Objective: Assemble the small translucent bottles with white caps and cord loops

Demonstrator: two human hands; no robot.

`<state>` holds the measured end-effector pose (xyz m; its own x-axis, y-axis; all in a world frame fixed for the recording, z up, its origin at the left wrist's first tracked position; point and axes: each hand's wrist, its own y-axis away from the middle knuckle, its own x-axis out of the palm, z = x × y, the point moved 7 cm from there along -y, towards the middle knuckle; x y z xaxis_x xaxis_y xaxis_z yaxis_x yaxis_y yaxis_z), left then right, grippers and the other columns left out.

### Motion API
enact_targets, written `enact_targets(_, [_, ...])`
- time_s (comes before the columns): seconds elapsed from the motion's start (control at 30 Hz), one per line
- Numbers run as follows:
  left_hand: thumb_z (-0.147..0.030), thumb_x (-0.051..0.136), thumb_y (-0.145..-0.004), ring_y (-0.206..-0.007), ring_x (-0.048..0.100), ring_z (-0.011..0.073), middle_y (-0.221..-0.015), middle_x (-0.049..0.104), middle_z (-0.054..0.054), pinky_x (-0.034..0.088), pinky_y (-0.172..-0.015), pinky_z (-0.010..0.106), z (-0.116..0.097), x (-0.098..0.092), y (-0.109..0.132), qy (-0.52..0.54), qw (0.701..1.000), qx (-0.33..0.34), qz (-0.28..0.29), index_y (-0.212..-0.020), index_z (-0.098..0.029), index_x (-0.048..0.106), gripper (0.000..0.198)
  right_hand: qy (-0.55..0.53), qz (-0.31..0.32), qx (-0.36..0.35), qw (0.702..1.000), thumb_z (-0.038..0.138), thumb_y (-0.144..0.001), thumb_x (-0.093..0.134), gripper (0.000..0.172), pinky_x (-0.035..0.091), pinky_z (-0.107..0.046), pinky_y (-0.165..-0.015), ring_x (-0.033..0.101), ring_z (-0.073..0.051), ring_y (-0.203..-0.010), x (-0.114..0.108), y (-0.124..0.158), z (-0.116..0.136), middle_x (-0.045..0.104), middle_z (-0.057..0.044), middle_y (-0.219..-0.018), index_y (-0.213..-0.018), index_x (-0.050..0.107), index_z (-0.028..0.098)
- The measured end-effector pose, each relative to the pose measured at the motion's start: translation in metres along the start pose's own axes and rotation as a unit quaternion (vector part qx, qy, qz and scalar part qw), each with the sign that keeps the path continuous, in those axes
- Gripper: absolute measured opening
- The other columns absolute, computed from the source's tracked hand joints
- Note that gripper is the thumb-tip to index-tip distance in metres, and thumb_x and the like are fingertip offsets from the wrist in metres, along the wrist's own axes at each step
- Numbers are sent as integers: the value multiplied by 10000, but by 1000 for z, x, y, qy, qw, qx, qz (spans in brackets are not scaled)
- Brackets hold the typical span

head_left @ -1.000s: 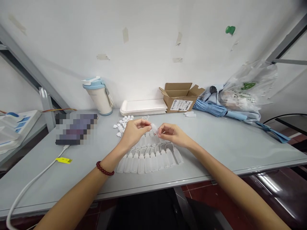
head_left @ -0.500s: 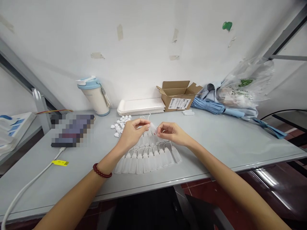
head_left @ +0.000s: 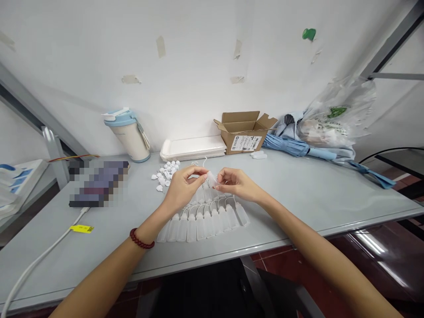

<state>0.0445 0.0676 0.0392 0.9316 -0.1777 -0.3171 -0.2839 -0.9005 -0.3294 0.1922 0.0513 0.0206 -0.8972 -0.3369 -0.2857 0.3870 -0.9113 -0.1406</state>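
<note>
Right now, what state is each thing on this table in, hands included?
left hand, pinching one end of the small bottle.
right hand, pinching the other end.
small bottle, held tilted above the table.
row of bottles, lying side by side on the table.
caps, loose in a pile.
cardboard box, flaps open.
tumbler, upright.
umbrella, folded, lying flat.

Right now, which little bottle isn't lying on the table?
The small bottle pinched between the left hand and right hand; the other bottles lie in rows on the table.
</note>
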Motion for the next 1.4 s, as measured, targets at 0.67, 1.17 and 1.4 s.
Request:
enact_targets(0.67, [-303, 635, -765, -805, 629, 176, -853, 683, 40, 535, -709, 287, -5, 8, 2, 7, 999, 5, 39, -817, -190, 711, 146, -3, 16, 7, 1000, 208, -717, 626, 138, 373, -235, -551, 475, -92, -579, 1, 2, 1, 541, 21, -650, -708, 494, 170])
enact_targets(1.17, [-287, 576, -826, -848, 615, 170, -907, 657, 46, 539, -721, 292, -10, 6, 4, -17, 999, 33, 12, -911, -172, 647, 159, -54, 28, -5, 998, 230, -757, 633, 359, 431, -255, -590, 522, -99, -587, 4, 2, 7, 589, 30, -679, -1077, 474, 193])
enact_targets(1.4, [-234, 586, -831, -999, 549, 225, -1054, 586, 109, 503, -829, 386, -36, 15, 15, -243, 935, 258, 12, -1078, -158, 590, 259, -101, 12, 35, 994, 226, -738, 653, 339, 481, -289, -626, 623, -143, -637, -1, 1, 4, 640, 19, -685, -1014, 458, 198])
